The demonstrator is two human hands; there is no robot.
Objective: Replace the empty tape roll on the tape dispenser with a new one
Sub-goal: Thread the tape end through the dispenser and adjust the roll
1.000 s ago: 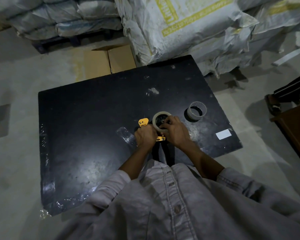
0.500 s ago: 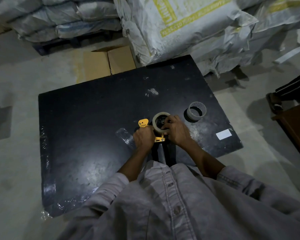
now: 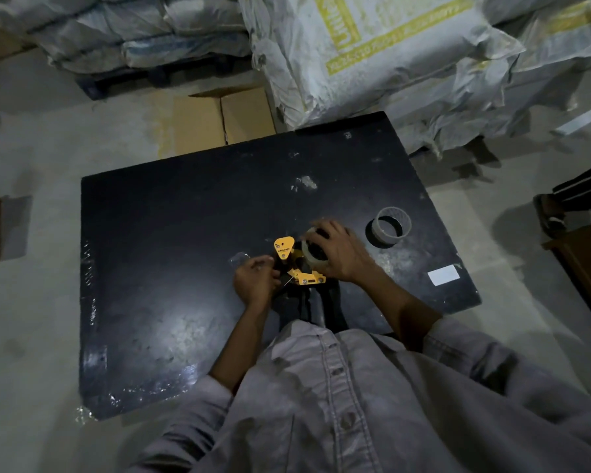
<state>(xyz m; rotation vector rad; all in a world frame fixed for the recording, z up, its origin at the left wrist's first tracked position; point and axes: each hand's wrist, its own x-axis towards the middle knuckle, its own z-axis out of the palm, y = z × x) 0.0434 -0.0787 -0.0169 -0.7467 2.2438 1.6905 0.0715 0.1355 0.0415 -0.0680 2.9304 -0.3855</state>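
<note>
A warehouse or storeroom: stacked woven sacks (image 3: 372, 46) fill the frame's top, with flattened cardboard (image 3: 219, 121) on bare concrete floor (image 3: 31, 319).

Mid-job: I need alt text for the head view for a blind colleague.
A person's right hand grips a tape roll on a yellow tape dispenser on a black table; the left hand curls beside it. An empty core lies to the right.

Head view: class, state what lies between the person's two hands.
The yellow tape dispenser and its tape roll lie between the left hand and right hand, in the head view.
</note>
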